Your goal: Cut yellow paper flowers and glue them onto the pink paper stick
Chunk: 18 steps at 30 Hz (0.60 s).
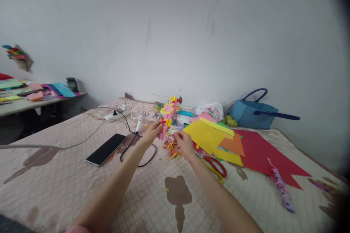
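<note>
My left hand is closed around a pink paper craft trimmed with yellow paper flowers, which stands tilted upward from my fingers. Just to its right, my right hand has its fingers pinched together; whatever is in them, if anything, is too small to make out. Beneath and between both hands lies a pile of small red, orange and yellow paper scraps. Scissors with red handles rest beside my right wrist, next to a pair with yellow handles.
Yellow paper sheets and red paper spread to the right, near a pink-purple paper roll. A blue bag stands behind. On the left are a phone, a power strip and cables. A side table holds more paper.
</note>
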Tool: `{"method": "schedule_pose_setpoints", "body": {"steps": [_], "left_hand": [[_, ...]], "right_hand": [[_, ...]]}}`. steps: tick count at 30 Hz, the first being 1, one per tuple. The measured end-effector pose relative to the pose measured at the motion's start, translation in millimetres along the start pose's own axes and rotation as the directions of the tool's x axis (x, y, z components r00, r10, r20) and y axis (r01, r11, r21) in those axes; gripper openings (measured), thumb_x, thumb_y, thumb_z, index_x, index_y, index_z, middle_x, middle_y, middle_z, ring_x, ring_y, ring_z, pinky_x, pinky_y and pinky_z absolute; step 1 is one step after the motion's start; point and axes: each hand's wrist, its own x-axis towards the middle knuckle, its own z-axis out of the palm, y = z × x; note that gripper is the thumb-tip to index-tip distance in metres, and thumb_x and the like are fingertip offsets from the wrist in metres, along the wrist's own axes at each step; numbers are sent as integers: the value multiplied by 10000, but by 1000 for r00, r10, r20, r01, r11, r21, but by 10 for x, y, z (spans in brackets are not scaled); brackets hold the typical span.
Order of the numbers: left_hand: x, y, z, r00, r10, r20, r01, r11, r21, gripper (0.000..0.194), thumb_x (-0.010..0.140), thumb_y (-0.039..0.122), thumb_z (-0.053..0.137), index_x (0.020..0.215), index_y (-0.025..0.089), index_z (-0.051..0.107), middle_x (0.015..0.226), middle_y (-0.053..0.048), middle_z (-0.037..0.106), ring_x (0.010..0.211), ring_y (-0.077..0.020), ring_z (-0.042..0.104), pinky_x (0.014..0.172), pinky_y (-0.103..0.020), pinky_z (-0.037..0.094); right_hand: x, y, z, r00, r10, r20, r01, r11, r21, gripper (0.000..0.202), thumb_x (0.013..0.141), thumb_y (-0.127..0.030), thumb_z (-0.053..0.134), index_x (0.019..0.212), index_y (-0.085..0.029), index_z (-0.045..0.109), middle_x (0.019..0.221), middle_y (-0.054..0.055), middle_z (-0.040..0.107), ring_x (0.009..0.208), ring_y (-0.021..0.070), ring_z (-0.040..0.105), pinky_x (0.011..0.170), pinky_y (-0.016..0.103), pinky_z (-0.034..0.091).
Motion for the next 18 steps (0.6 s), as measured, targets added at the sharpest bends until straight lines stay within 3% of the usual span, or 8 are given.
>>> {"method": "schedule_pose_setpoints", "body": {"steps": [5, 9, 11, 13, 18], "left_hand": [[-23, 9, 20, 1000, 16, -6, -16, 999, 44, 437, 709, 502, 645, 980, 160, 634, 671, 7, 584, 640, -117, 547, 529, -191, 388], [-54, 16, 35, 1000, 23, 0, -23, 997, 79, 398, 725, 481, 635, 955, 155, 636, 636, 25, 536, 573, -95, 476, 490, -185, 336], [-60, 15, 43, 1000, 29, 10, -30, 995, 96, 394, 723, 484, 636, 937, 153, 638, 659, 21, 540, 582, -95, 467, 503, -189, 338], [-58, 11, 50, 999, 35, 23, -37, 993, 109, 404, 711, 496, 641, 924, 153, 638, 706, 9, 560, 616, -103, 478, 533, -197, 355], [-44, 6, 60, 999, 38, 34, -42, 991, 129, 426, 704, 519, 631, 923, 155, 630, 752, -3, 578, 647, -116, 488, 562, -208, 360]], "right_hand": [[386, -195, -337, 985, -99, -138, 88, 993, -81, 279, 775, -458, 499, 801, -199, 597, 784, 60, 655, 745, 208, 588, 710, 329, 470], [815, -501, -597, 962, -200, -187, 172, 973, -156, 282, 776, -425, 507, 889, -188, 610, 966, 91, 647, 912, 219, 564, 845, 348, 433], [1027, -671, -663, 958, -235, -164, 204, 961, -186, 280, 789, -410, 502, 897, -182, 622, 1033, 100, 636, 985, 217, 543, 890, 339, 405], [1211, -811, -690, 966, -233, -113, 207, 957, -205, 277, 807, -416, 493, 828, -178, 633, 963, 93, 658, 959, 214, 553, 879, 330, 404], [1450, -935, -707, 995, -96, 3, 94, 969, -229, 353, 839, -445, 474, 683, -162, 615, 778, 76, 673, 772, 187, 575, 748, 317, 438]]}}
